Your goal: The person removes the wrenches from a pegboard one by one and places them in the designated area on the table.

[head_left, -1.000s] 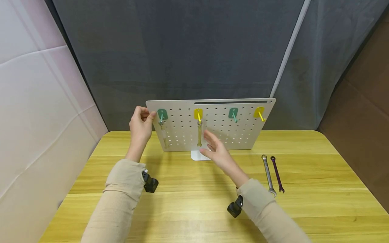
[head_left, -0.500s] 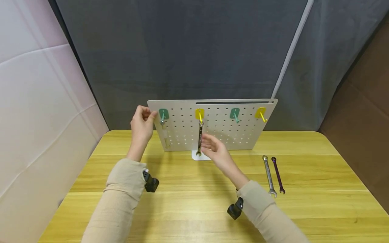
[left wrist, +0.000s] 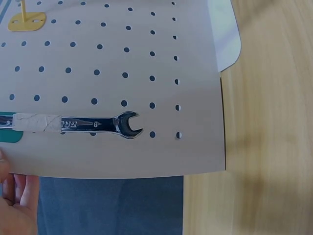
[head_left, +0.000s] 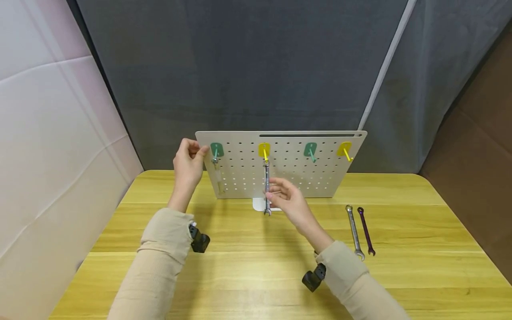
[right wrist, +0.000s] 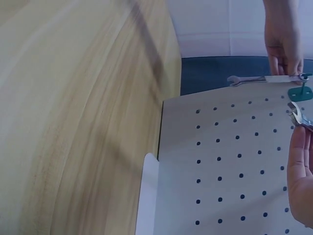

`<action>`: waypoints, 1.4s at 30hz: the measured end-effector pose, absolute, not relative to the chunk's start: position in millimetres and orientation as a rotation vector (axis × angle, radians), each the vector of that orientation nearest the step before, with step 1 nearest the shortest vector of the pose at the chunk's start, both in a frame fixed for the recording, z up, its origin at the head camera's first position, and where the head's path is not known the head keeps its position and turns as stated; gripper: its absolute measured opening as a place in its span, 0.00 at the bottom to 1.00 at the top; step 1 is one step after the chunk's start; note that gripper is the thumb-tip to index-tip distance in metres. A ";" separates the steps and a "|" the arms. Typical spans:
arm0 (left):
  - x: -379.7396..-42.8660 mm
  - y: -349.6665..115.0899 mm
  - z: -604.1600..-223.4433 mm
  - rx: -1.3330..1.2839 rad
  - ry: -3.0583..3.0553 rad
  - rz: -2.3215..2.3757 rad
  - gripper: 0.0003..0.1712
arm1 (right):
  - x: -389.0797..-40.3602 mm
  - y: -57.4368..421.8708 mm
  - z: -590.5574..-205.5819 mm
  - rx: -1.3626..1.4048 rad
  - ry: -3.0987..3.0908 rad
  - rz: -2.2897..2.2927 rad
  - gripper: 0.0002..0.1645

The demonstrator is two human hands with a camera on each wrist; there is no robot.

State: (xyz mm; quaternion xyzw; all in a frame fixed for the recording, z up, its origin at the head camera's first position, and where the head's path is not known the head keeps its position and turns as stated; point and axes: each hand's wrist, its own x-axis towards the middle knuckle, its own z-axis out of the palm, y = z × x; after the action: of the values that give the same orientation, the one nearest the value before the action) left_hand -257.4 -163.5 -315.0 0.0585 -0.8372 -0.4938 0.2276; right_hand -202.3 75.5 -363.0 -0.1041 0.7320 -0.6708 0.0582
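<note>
A white pegboard [head_left: 240, 192] stands upright on the table, its left edge pinched between the thumb and fingers of my left hand [head_left: 188, 166]. On the second hook from the left, a yellow hook [head_left: 264, 150], hangs a silver combination wrench [head_left: 267, 175] by its ring end. My right hand [head_left: 291, 202] pinches its lower shaft between thumb and fingers, the open jaw end showing below and tilted out from the board. Another combination wrench [left wrist: 98, 125], with a pale wrap round its shaft, hangs from the leftmost green hook [head_left: 216, 150] beside my left hand.
Farther right on the pegboard are a green hook [head_left: 310, 151] and a yellow hook [head_left: 344, 150], both bare. A silver wrench [head_left: 354, 231] and a purple wrench [head_left: 366, 231] lie on the wooden table [head_left: 240, 275]. Dark grey fabric [head_left: 240, 66] hangs behind.
My right hand, earlier spread beside the hanging wrench, has closed its thumb and fingers on the shaft. The wrench's lower end has swung out from the board. My left hand stays at the edge.
</note>
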 end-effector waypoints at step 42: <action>-260.0 -163.8 -317.6 0.175 -2.303 -1.360 0.16 | -194.2 84.3 -346.0 -0.332 2.119 -2.106 0.26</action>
State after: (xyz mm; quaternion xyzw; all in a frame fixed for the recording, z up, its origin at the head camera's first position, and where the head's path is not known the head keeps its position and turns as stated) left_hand -260.0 -163.8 -317.6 0.0635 -0.8365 -0.4939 0.2286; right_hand -194.2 84.3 -346.0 -0.1102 0.7033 -0.6990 0.0680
